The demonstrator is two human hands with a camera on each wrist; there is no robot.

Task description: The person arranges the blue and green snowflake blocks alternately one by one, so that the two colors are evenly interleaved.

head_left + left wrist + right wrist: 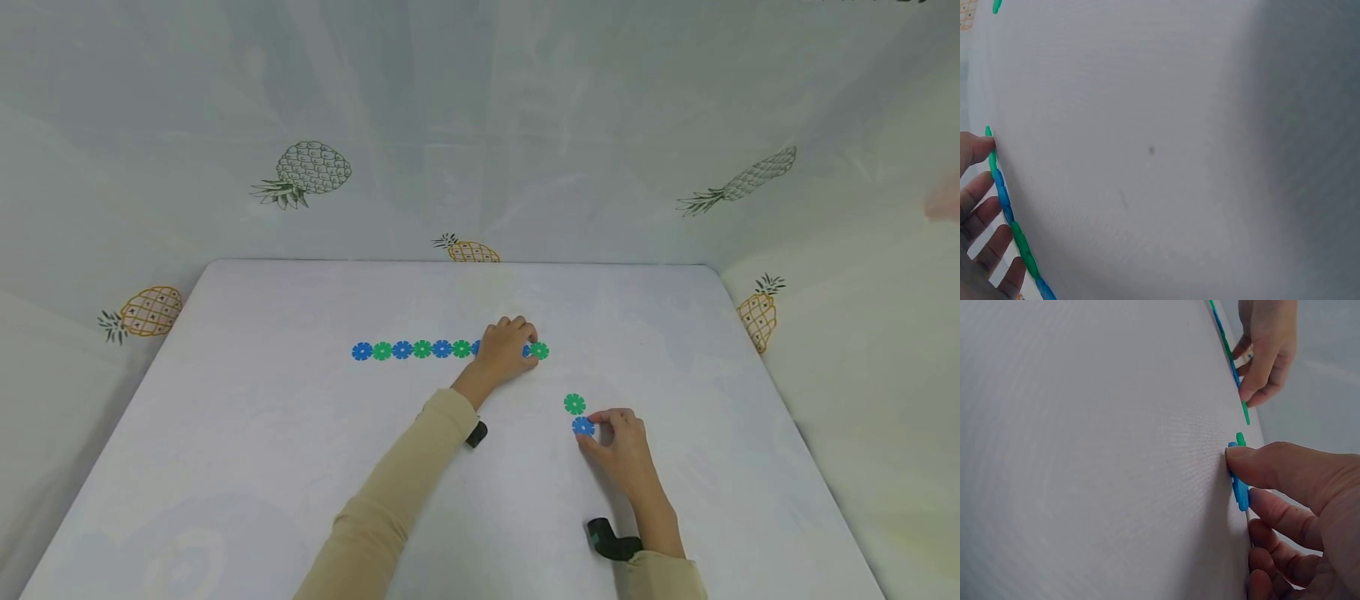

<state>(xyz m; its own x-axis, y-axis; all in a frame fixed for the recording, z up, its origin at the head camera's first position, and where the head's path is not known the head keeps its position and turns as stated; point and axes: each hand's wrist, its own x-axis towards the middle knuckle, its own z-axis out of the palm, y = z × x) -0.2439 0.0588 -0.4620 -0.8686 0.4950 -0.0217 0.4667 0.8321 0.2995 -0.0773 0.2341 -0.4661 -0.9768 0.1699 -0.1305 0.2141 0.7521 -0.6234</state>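
A row of notched plastic snowflake discs [422, 349], alternating blue and green, lies on the white table. My left hand [506, 346] reaches over the right part of the row and hides some discs. Its thumb and forefinger pinch the green end disc [540, 351] by its edges; in the left wrist view the thumb [979, 149] lies against that green disc. With thumb and forefinger, my right hand [621, 442] pinches a blue snowflake disc [583, 427]. Just beyond that blue disc is a loose green snowflake disc [574, 404], partly hidden in the right wrist view.
The white tabletop [262, 433] spreads around both hands. Behind it hangs a pale curtain [562, 183] printed with pineapples. A black wrist device [611, 542] is beside the right wrist, and another black piece [477, 434] shows near the left cuff.
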